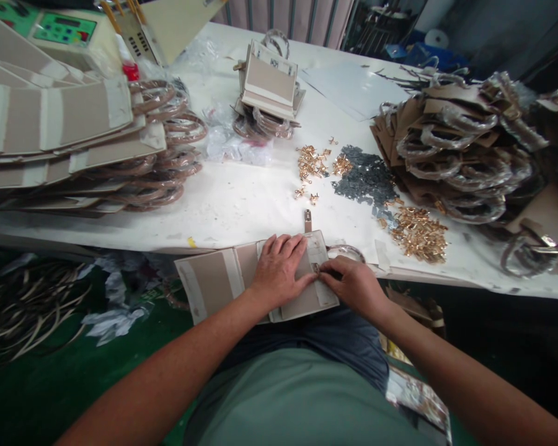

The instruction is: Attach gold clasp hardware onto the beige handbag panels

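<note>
A flat beige bag panel (214, 282) lies across my lap at the front edge of the white table (242, 198). My left hand (279, 263) rests flat on it, fingers stretched out and pressing it down. My right hand (353, 282) pinches a small metal fitting (315, 267) at the panel's middle with thumb and fingertips. A short strap with a metal tab (307, 220) sticks out beyond the panel's far edge.
Piles of gold clasps (418, 230), (312, 161) and dark metal plates (365, 176) lie ahead. Stacked beige panels with handles (65, 136) fill the left, another stack (270, 87) stands at the back, wrapped handles (465, 148) heap on the right. A machine (65, 28) is far left.
</note>
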Demonstrator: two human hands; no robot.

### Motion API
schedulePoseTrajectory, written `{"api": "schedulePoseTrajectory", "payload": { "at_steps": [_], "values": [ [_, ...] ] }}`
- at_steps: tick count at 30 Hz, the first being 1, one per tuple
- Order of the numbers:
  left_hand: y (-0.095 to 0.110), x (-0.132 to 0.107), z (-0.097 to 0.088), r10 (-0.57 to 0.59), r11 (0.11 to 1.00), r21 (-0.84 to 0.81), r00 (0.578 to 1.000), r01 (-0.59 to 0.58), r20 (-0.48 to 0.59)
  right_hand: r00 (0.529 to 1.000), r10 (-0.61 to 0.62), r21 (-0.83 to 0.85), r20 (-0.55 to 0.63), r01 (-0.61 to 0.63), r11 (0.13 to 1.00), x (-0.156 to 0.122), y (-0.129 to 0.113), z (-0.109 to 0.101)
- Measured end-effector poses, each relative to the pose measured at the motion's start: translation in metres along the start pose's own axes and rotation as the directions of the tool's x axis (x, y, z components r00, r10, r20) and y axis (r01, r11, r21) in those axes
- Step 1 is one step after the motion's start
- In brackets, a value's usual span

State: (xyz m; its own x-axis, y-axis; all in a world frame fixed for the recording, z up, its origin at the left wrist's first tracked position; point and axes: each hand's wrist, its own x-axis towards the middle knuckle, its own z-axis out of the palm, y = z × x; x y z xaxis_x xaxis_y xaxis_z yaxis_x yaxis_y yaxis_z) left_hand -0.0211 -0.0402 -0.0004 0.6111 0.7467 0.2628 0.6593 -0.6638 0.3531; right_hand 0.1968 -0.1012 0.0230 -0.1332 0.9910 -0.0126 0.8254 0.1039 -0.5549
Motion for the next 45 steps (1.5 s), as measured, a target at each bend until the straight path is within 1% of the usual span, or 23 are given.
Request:
{"api": "schedulePoseTrajectory", "payload": {
  "at_steps": [3,8,14,24,27,29,31,33,35,37,40,43,45],
  "values": [
    [-0.001,0.000,0.000,-0.001,1.000,0.003,1.000,0.001,0.001,0.997,-0.045,-0.105,-0.066,0.038,0.994,-0.007,-0.003,0.006],
    [0.000,0.001,0.000,0.005,1.000,0.007,1.000,-0.005,0.000,0.994,-0.042,-0.129,-0.103,0.028,0.991,-0.009,-0.006,0.011],
    [0.002,0.002,0.000,0.002,1.000,0.018,1.000,-0.002,-0.006,0.993,-0.036,-0.149,-0.109,0.019,0.989,-0.008,-0.002,0.013],
    [0.003,0.002,-0.001,-0.007,1.000,0.005,1.000,0.007,-0.006,0.994,0.057,-0.014,-0.095,-0.059,0.998,-0.007,0.001,0.014],
    [0.003,0.001,-0.002,-0.008,1.000,-0.001,1.000,0.008,-0.007,0.997,0.063,0.050,-0.052,-0.060,0.997,-0.005,0.000,0.006],
    [0.003,0.001,-0.003,-0.005,1.000,-0.002,1.000,0.005,-0.007,0.998,0.068,0.136,0.000,-0.067,0.988,-0.001,-0.003,-0.003],
    [0.003,0.001,-0.003,-0.002,1.000,-0.003,1.000,0.002,-0.010,0.994,0.094,0.214,0.053,-0.103,0.971,0.004,-0.007,-0.013],
    [0.002,0.002,-0.002,-0.001,1.000,-0.007,1.000,0.001,-0.010,0.986,0.144,0.231,0.088,-0.161,0.959,0.010,-0.010,-0.018],
    [0.002,0.001,-0.002,-0.005,1.000,-0.011,1.000,0.004,-0.005,0.977,0.194,0.209,0.085,-0.208,0.955,0.017,-0.012,-0.018],
    [0.002,0.001,-0.001,-0.005,1.000,-0.011,1.000,0.005,0.001,0.973,0.228,0.205,0.042,-0.231,0.951,0.022,-0.011,-0.014],
    [0.002,0.001,-0.002,-0.003,1.000,-0.010,1.000,0.003,0.009,0.977,0.215,0.239,0.009,-0.211,0.948,0.025,-0.007,-0.007],
    [0.003,0.001,-0.003,-0.005,1.000,-0.008,1.000,0.005,0.015,0.987,0.160,0.257,0.028,-0.162,0.953,0.024,-0.005,-0.005],
    [0.003,0.002,-0.003,-0.007,1.000,-0.006,1.000,0.007,0.017,0.988,0.149,0.242,0.029,-0.151,0.958,0.023,-0.005,-0.007]
  ]
}}
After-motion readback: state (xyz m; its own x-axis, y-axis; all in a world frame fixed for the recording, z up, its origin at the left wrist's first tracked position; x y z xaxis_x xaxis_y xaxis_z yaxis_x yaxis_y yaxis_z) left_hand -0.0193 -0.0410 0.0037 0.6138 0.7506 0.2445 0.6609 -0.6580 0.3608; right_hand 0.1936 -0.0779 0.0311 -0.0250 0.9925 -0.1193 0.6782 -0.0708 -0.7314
